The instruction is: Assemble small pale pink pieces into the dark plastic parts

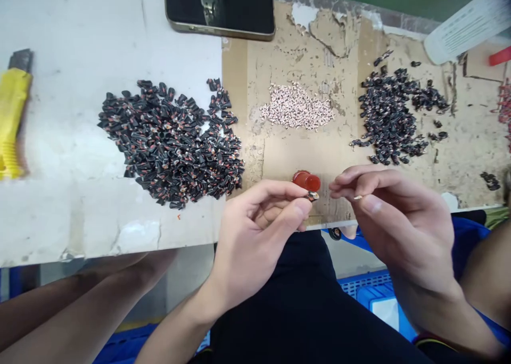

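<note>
Near the table's front edge, my left hand (263, 231) pinches a small black part (312, 196) with a pale tip between thumb and forefinger. Just to the right, my right hand (395, 209) holds a tiny pale chip (358, 197) between thumb and forefinger. A gap separates the two hands. Behind my left fingertips lies a small red cup (306, 180), partly hidden. To the left spreads a large pile of black parts (171, 140) with orange-red marks. A smaller heap of pinkish chips (299, 107) sits beyond the cup, and another dark pile (391, 114) lies to its right.
A phone (219, 7) rests at the back. On the far left is a yellow cutter (14, 119); a white bottle (467, 23) lies tilted at the back right. Another person's legs (99, 295) show below the table, with a blue crate (379, 295) at right.
</note>
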Available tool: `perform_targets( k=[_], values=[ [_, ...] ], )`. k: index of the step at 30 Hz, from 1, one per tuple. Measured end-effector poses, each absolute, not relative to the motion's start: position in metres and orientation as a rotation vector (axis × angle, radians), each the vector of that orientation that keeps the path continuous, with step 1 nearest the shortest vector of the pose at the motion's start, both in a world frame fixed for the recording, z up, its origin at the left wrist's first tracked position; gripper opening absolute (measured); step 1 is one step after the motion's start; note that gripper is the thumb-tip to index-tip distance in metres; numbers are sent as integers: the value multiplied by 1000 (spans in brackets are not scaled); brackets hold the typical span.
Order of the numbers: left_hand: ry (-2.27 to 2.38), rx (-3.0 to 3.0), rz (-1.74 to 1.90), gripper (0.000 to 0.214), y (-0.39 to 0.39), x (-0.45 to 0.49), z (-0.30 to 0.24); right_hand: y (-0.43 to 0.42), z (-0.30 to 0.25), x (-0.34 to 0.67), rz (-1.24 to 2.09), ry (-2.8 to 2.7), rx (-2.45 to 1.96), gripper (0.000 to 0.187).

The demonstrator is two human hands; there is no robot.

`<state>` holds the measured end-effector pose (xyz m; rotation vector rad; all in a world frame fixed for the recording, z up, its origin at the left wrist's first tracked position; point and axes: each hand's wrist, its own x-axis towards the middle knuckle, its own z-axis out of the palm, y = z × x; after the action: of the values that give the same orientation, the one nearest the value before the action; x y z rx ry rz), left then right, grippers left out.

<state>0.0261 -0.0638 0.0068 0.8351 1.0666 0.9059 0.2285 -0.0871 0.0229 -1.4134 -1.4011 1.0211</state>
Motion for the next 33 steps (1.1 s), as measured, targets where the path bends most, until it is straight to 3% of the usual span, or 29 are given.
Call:
perform_targets(
  k=[3,8,33],
  values=[
    [941,678,874,4,-64,36,6,-91,30,226,1139,-1264,-1406,9],
    [849,622,850,5,-67,41,4,-93,39,217,1064,-1313,-1385,13],
    [992,873,866,9,-69,36,19,-86,44,212,913,-1548,-1413,18]
  ],
)
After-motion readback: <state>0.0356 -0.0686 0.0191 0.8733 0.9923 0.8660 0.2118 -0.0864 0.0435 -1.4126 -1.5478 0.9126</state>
